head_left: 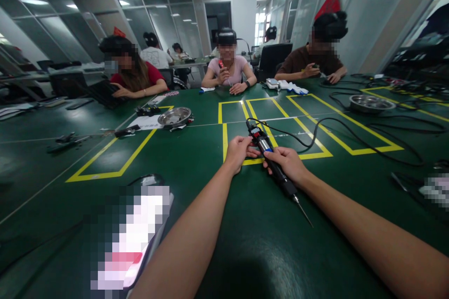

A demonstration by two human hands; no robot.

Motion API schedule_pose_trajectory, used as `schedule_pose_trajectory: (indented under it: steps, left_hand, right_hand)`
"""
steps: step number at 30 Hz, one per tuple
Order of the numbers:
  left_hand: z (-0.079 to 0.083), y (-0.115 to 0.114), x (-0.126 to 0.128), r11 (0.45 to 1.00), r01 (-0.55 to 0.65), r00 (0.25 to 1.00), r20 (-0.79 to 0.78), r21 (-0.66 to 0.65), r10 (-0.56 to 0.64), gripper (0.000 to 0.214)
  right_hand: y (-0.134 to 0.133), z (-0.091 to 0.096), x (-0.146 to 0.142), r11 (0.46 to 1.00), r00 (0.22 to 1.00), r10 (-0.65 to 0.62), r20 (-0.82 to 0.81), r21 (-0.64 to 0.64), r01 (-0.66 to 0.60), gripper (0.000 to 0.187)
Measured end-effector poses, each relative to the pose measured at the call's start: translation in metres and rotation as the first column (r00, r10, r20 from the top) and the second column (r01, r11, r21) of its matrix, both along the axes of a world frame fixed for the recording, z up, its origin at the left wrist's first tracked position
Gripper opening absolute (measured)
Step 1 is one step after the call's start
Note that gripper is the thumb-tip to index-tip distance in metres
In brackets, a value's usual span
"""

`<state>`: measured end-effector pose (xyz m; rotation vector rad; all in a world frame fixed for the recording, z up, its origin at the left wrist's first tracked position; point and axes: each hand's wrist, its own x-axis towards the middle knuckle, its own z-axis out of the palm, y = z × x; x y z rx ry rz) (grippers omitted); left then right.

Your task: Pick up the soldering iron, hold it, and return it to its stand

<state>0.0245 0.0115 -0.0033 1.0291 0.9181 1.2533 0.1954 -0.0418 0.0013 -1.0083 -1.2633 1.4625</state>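
A black electric screwdriver with a silver and blue collar is in my right hand, whose fingers wrap round its body. Its long thin bit points down toward me, to the right, above the green table. At the far, corded end my left hand pinches the tool beside a small red part; its fingertips are partly hidden there. From that end a black cord arcs off to the right across the tabletop.
Yellow tape rectangles mark the green table. Metal bowls stand at left and right. A lit phone lies by my left forearm. Loose cables run along the right. Across the table sit several people, one holding a red-handled screwdriver.
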Motion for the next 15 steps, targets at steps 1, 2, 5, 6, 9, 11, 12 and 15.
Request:
schedule_pose_trajectory:
  steps: [1,2,5,6,9,11,12,15]
  left_hand:
    - [0.0004,0.0003,-0.0005,1.000,0.007,1.000,0.018,-0.005,-0.007,0.021]
    - [0.0007,0.0007,-0.0010,1.000,0.009,0.999,0.040,-0.013,-0.008,0.019]
    - [0.0008,0.0024,-0.0018,0.999,0.005,0.996,0.090,-0.040,-0.001,0.015]
    - [0.0004,0.0030,-0.0017,0.999,0.004,0.996,0.090,-0.043,0.000,0.016]
    - [-0.0010,0.0040,-0.0014,0.999,0.011,0.997,0.072,-0.038,-0.009,0.020]
    - [-0.0008,0.0036,-0.0017,0.999,0.026,0.997,0.075,-0.037,-0.023,0.020]
    - [-0.0003,0.0031,-0.0020,0.999,0.035,0.996,0.081,-0.038,-0.032,0.019]
    - [0.0021,0.0013,-0.0036,0.997,0.063,0.994,0.094,-0.040,-0.059,0.014]
  right_hand:
    - [0.0001,0.0001,0.0004,1.000,1.000,0.003,-0.005,-0.003,-0.003,0.048]
    - [0.0000,0.0006,0.0006,1.000,1.000,0.007,-0.012,-0.006,-0.007,0.048]
    - [-0.0007,0.0032,0.0007,1.000,1.000,0.017,-0.026,-0.013,-0.017,0.050]
    - [-0.0010,0.0043,0.0006,1.000,0.999,0.018,-0.030,-0.012,-0.018,0.050]
    - [-0.0016,0.0064,0.0002,1.000,0.999,0.018,-0.048,-0.010,-0.018,0.049]
    - [-0.0019,0.0068,0.0004,1.000,0.998,0.010,-0.060,-0.017,-0.011,0.049]
    - [-0.0022,0.0068,0.0005,1.000,0.998,0.006,-0.065,-0.022,-0.008,0.050]
    - [-0.0030,0.0064,0.0016,0.999,0.997,0.005,-0.079,-0.033,-0.008,0.050]
